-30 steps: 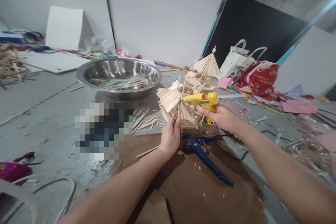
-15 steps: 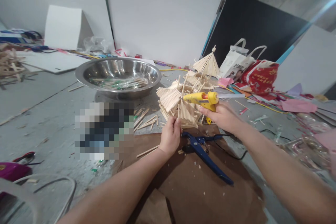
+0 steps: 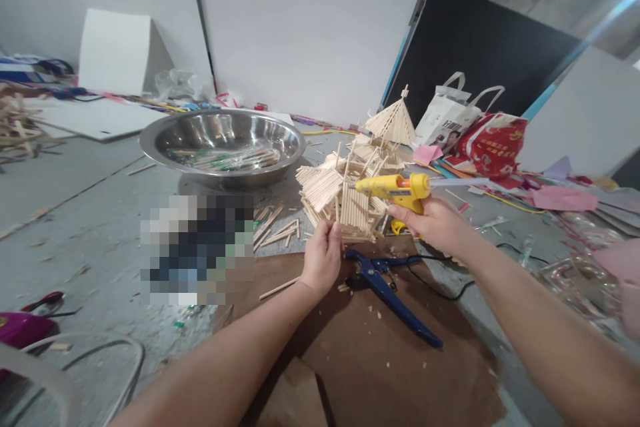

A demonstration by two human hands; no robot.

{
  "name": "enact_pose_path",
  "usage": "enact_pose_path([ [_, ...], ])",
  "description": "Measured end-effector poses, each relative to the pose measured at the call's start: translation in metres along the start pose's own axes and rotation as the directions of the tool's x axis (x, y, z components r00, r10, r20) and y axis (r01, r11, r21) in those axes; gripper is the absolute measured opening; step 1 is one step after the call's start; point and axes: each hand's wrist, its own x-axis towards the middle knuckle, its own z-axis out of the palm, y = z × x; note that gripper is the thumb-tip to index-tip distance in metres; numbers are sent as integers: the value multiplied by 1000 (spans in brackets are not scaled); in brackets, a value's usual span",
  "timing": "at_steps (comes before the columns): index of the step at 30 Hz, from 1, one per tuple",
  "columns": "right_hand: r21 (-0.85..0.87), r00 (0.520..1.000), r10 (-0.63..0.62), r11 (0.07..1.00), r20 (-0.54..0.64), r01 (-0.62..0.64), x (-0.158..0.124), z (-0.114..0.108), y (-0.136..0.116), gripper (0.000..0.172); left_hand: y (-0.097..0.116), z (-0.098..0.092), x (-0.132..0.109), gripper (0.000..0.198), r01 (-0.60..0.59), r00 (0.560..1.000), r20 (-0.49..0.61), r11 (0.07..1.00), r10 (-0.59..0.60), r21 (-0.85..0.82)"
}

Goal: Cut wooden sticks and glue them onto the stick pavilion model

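Note:
A model building of thin wooden sticks (image 3: 350, 190) stands on the grey floor, with a pointed stick roof (image 3: 391, 121) behind it. My left hand (image 3: 323, 259) is closed on the model's lower front corner. My right hand (image 3: 434, 223) grips a yellow hot glue gun (image 3: 395, 188) by its handle. The gun's nozzle points left and sits just off the model's upper right side. A clear glue stick (image 3: 457, 181) juts from the gun's back.
Blue-handled cutters (image 3: 389, 288) and a black cord (image 3: 440, 277) lie on brown cardboard (image 3: 380, 367) under my arms. A steel bowl (image 3: 223, 147) with sticks sits behind left. Loose sticks (image 3: 274, 230), bags (image 3: 493, 143) and coloured paper litter the floor. White boards lean on the wall.
My right hand has drawn the glue gun a little to the right, away from the model. My left hand keeps its hold on the model.

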Motion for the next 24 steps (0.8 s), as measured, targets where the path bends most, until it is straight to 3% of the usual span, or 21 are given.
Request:
enact_pose_path([
  [3, -51, 995, 49, 998, 84, -45, -6, -2, -1, 28, 1, -3, 0, 24, -22, 1000, -6, 999, 23, 22],
  [7, -55, 979, 27, 998, 202, -16, -10, -1, -6, 31, 2, -6, 0, 24, -50, 999, -19, 996, 51, 79],
  [14, -90, 981, -22, 995, 192, 40, -4, 0, -14, 31, 5, -7, 1, 27, -75, 996, -25, 978, 81, 197],
  [24, -120, 984, -53, 990, 171, 74, -1, 1, -20, 31, 3, -7, 3, 26, -74, 997, -19, 981, 79, 179],
])
